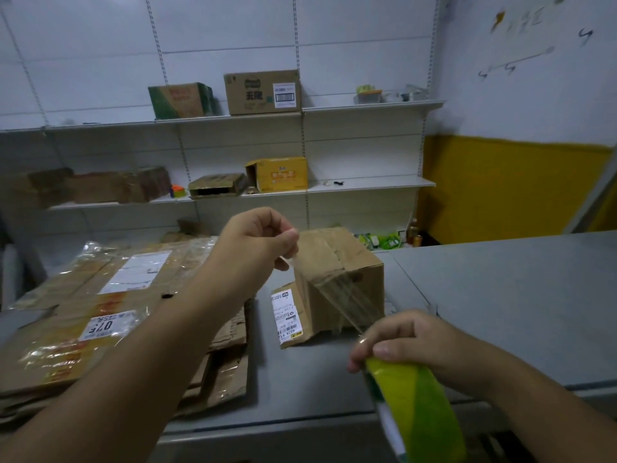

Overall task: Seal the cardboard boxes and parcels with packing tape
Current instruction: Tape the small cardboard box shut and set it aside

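Pinched likely flimsy, self-clinging tape strip (329, 292) at free end with left hand (257, 242); gripped light tape roll (414, 406) with right hand (400, 339).

White shelving (367, 182) lines the wall (233, 31) behind a grey counter (507, 295).

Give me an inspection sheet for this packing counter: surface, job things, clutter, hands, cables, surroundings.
Surface: grey counter, dimly lit.
Job's things: small cardboard box with shipping label; clear tape strip stretched across it from yellow-green tape roll.
Clutter: flattened cartons stacked at left, top one plastic-wrapped.
Grippers: left hand pinches the strip's end; right hand grips the roll.
Cables: nothing seen.
Surroundings: wall shelves holding cartons; yellow wall band at right.
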Available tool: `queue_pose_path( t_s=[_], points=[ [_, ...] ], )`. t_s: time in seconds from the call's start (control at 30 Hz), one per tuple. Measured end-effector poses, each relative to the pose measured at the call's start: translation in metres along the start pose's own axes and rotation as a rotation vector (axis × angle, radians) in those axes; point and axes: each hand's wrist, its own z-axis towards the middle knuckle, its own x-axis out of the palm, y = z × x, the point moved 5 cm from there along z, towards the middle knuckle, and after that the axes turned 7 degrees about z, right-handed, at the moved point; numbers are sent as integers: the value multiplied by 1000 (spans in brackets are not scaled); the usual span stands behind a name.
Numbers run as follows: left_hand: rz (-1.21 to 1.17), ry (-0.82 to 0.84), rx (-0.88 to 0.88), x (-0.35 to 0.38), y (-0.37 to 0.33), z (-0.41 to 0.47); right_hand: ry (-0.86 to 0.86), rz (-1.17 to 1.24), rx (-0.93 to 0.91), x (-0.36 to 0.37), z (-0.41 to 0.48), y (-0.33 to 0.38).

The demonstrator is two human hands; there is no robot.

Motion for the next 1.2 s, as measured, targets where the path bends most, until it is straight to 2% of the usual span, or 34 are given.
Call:
queue_pose_path(
  t_s=[0.13, 0.3, 0.37, 0.47, 0.5, 0.6, 0.67, 0.9, 1.2],
  points=[
    [0, -45, -3, 3, 9, -2, 190, 110, 166, -6, -6, 10],
    [-136, -136, -93, -10, 25, 2, 405, 292, 384, -10, -14, -13],
    [-137, -133, -131, -4, 34, -2, 409, 243, 390, -18, -18, -19],
    [-176, -163, -177, 7, 49, -4, 364, 299, 276, -29, -19, 1],
    [-187, -168, -195, 10, 52, -4, 328, 249, 255, -33, -17, 9],
    [-249, -198, -241, 13, 66, -3, 166, -162, 256, -54, -10, 26],
    [-284, -195, -260, 20, 73, -8, 116, -288, 291, -70, -5, 39],
    [-301, -273, -260, 42, 85, -19, 248, -408, 495, -121, 32, 68],
    [-359, -296, -385, 49, 111, -11, 315, -421, 645, -140, 70, 44]
  ],
)
